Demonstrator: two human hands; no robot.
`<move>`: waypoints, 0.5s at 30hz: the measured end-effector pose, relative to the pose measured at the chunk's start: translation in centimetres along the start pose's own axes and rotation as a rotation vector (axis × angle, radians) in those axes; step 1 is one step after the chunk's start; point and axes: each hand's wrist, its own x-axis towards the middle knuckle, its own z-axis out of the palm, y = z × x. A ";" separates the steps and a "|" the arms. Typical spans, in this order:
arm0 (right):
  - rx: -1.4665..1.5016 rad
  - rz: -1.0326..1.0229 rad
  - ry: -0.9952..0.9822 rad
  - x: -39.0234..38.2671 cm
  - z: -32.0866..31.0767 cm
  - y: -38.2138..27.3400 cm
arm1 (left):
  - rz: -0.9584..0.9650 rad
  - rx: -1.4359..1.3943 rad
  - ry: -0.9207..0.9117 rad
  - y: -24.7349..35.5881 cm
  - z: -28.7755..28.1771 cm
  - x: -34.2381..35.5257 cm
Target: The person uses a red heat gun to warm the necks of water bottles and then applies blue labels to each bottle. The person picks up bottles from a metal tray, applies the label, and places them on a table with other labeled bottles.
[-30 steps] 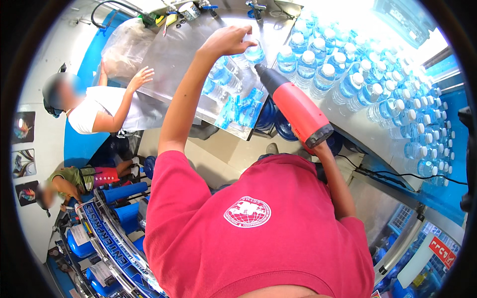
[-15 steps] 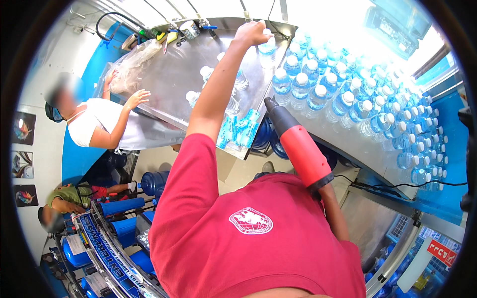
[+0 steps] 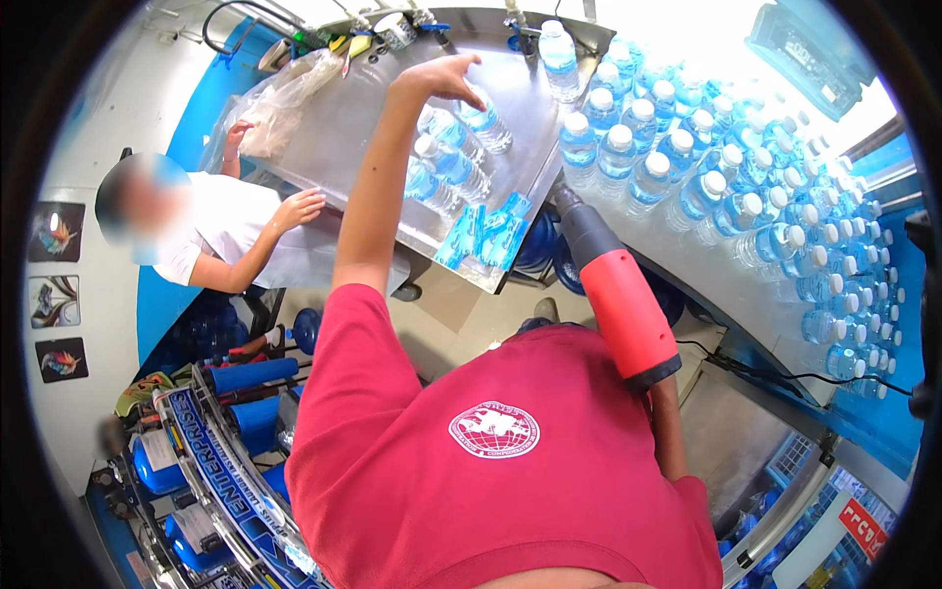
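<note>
My left hand (image 3: 444, 79) is over the steel table, fingers apart and curved about the top of a clear water bottle (image 3: 488, 126) with a blue label. Whether the fingertips touch it I cannot tell. Beside it stand several more labelled bottles (image 3: 451, 165), partly behind my forearm. A single capped bottle (image 3: 559, 61) stands at the table's far right corner. On my right, a red heat gun (image 3: 630, 304) with a black nozzle points toward the table's right edge. My right forearm (image 3: 668, 432) leads up to it; the hand itself is hidden behind the gun's body.
Blue-and-white label sleeves (image 3: 483, 236) lie on the near corner of the steel table (image 3: 343, 137). Rows of capped bottles (image 3: 706, 196) fill the right counter. A person in white (image 3: 231, 211) stands at left by clear plastic bags (image 3: 285, 108). A black cord (image 3: 785, 373) trails right.
My left hand has let go of the bottle at the far right corner and moved left to another bottle. The heat gun stays at my right.
</note>
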 end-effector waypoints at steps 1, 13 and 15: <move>-0.082 -0.079 0.008 -0.2 -0.2 0.3 | 0.010 -0.007 -0.078 -0.1 0.3 -0.5; -0.285 -0.342 0.007 6.2 1.3 2.4 | 0.082 -0.062 0.121 -1.7 0.9 -1.6; -0.298 -0.388 -0.024 8.2 2.5 2.9 | 0.103 -0.021 0.215 -1.6 1.1 -1.9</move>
